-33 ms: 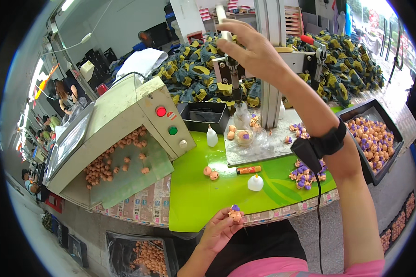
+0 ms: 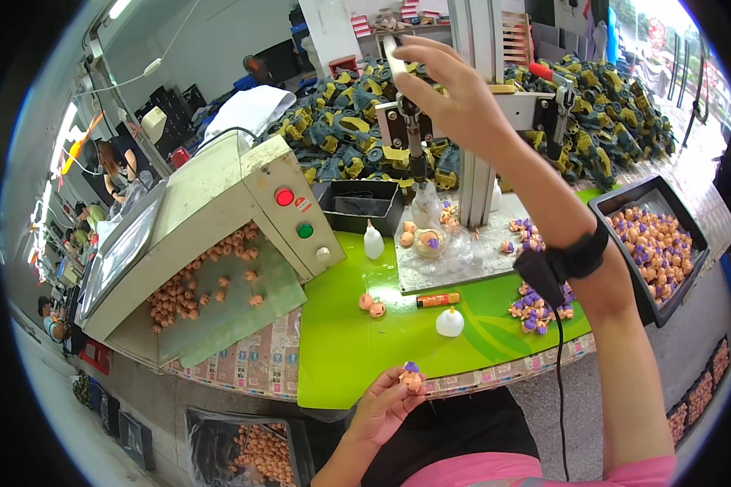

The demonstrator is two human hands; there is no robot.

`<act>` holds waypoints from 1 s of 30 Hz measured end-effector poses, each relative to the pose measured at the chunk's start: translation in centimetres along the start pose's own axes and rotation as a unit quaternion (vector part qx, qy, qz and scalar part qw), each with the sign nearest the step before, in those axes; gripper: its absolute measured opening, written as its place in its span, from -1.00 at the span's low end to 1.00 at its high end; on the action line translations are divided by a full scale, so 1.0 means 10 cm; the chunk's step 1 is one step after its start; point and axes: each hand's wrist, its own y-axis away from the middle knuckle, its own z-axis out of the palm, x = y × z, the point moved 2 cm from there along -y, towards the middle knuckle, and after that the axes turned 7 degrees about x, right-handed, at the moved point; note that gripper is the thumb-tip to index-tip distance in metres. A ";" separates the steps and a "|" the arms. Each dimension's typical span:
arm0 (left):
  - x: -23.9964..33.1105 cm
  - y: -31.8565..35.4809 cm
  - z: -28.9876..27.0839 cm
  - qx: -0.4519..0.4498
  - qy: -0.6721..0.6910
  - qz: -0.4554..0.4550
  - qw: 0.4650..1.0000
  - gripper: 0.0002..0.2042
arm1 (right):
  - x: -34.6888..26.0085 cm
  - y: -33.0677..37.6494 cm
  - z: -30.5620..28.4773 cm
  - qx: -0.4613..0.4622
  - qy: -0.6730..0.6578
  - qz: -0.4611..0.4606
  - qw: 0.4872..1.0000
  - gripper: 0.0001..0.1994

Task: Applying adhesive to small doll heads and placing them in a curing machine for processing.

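Observation:
My left hand [image 2: 384, 408] is closed at the front edge of the table, pinching a small peach toy figure [image 2: 411, 377] with a purple top between thumb and fingers. Up high, my right hand [image 2: 455, 85] has its fingers hooked against the white handle [image 2: 395, 58] of a hand press's lever. Below that lever, the press's plunger [image 2: 417, 150] points down over a round clear holder [image 2: 428, 242] with a peach and purple piece in it. Peach heads lie beside the holder. A black strap with a cable wraps my right forearm.
A beige machine [image 2: 211, 219] with peach heads in its opening stands left. On the green mat [image 2: 333, 357] are two squeeze bottles, an orange tube [image 2: 438, 300] and a heap of figures [image 2: 536, 312]. A black crate [image 2: 601, 201] of figures stands right; green-yellow toy parts pile up behind.
My right hand and the press handle have shifted slightly to the right and down. My left hand still holds the toy figure in nearly the same place.

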 end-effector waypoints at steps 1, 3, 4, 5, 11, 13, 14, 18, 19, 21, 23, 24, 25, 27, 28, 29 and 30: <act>0.02 0.02 -0.05 0.018 0.003 0.007 1.000 -0.80 | 0.03 0.09 -0.07 0.032 0.006 0.060 0.998 -0.75; 0.07 0.06 -0.18 0.024 0.017 0.021 0.999 -0.80 | -0.09 0.45 -0.20 -0.011 0.067 0.066 0.996 -0.79; 0.10 0.07 -0.23 0.026 0.027 0.030 0.999 -0.79 | -0.15 0.65 -0.25 -0.099 0.075 0.120 0.985 -0.79; 0.13 0.07 -0.26 0.024 0.030 0.030 0.999 -0.79 | -0.20 0.85 -0.32 -0.185 0.086 0.173 0.964 -0.80; 0.22 -0.05 -0.16 -0.006 0.005 0.039 0.999 -0.76 | -0.03 2.10 -0.10 -0.389 0.062 0.160 0.905 -0.71; 0.22 -0.08 -0.09 -0.012 0.004 0.037 0.999 -0.76 | -0.02 2.28 0.08 -0.401 0.046 0.147 0.903 -0.71; 0.22 -0.10 -0.05 -0.016 0.007 0.036 0.999 -0.75 | 0.00 2.33 0.14 -0.415 0.027 0.133 0.899 -0.70; 0.31 -0.18 0.07 0.001 -0.010 0.047 0.999 -0.74 | 0.14 2.37 0.03 -0.390 0.037 0.118 0.912 -0.73; 0.39 -0.22 0.07 -0.005 -0.039 0.074 0.996 -0.77 | 0.13 2.33 -0.02 -0.359 0.030 0.151 0.920 -0.73; 0.52 -0.35 0.16 -0.011 -0.068 0.102 0.992 -0.80 | 0.06 2.22 -0.15 -0.328 0.023 0.183 0.927 -0.73; 0.67 -0.55 0.30 0.021 -0.142 0.112 0.983 -0.81 | -0.05 2.09 -0.29 -0.313 0.023 0.205 0.927 -0.80; 0.72 -0.71 0.39 0.031 -0.183 0.108 0.977 -0.79 | -0.07 2.05 -0.37 -0.313 0.027 0.204 0.927 -0.80; 0.76 -0.88 0.48 0.041 -0.223 0.105 0.968 -0.77 | -0.10 2.03 -0.46 -0.314 0.022 0.214 0.925 -0.82; 0.82 -1.33 0.62 0.054 -0.313 0.101 0.943 -0.72 | -0.18 1.98 -0.62 -0.316 0.021 0.225 0.921 -0.85; 0.86 -1.50 0.67 0.066 -0.336 0.124 0.931 -0.71 | -0.27 1.92 -0.67 -0.302 0.011 0.223 0.927 -0.85; 0.86 -1.68 0.70 0.076 -0.358 0.145 0.919 -0.71 | -0.35 1.86 -0.74 -0.289 0.004 0.221 0.931 -0.85; 0.86 -1.84 0.71 0.077 -0.357 0.149 0.919 -0.71 | -0.41 1.82 -0.79 -0.289 0.002 0.217 0.932 -0.85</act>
